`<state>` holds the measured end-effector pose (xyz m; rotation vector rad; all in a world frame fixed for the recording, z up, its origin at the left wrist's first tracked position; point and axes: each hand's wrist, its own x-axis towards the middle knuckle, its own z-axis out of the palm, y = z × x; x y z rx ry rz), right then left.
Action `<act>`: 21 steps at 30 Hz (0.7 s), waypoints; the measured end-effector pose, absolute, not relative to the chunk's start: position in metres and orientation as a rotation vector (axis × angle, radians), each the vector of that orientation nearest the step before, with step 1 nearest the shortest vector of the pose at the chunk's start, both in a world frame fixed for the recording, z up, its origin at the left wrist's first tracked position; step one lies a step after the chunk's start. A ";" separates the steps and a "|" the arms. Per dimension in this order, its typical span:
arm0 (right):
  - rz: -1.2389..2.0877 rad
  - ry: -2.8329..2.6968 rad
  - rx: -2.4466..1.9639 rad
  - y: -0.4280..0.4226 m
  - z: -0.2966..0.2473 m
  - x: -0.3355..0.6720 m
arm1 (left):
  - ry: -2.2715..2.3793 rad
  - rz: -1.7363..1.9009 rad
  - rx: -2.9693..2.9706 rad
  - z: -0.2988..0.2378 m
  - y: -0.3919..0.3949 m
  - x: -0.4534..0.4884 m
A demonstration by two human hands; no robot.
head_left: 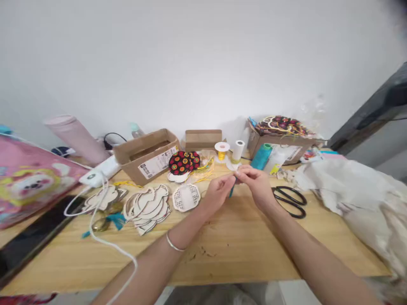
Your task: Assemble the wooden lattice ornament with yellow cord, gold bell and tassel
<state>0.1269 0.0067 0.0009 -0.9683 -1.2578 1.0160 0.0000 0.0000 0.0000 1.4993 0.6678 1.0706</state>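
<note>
Meeting just above the middle of the table point(229, 254), the person's two hands work fingertip to fingertip. The left hand point(219, 192) has its fingers curled in and pinched, and the right hand point(257, 183) is pinched the same way; between them they grip a short teal strand point(231, 192), whose loose end hangs down towards the wood. A thin bracelet point(173, 245) sits on the left wrist. Black scissors point(291, 201) lie on the table just right of the right hand. To the left of the left hand lies a white lattice disc point(186, 197), and beyond it a heap of pale cut-out shapes point(148, 207). Behind the hands stand a yellow spool point(221, 151) and a teal spool point(261, 156).
</note>
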 end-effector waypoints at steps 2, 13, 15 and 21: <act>1.030 -1.311 -0.966 0.006 0.003 0.128 | 0.775 1.044 1.517 0.001 0.001 -0.004; 0.964 -1.120 -0.831 0.012 0.004 0.141 | 0.494 0.848 1.241 -0.006 0.001 -0.004; 0.944 -1.112 -0.788 0.014 0.005 0.147 | 0.528 0.810 1.169 -0.007 0.002 -0.004; 0.858 -1.107 -0.743 0.014 0.014 0.151 | 0.821 1.064 1.148 -0.012 0.006 -0.008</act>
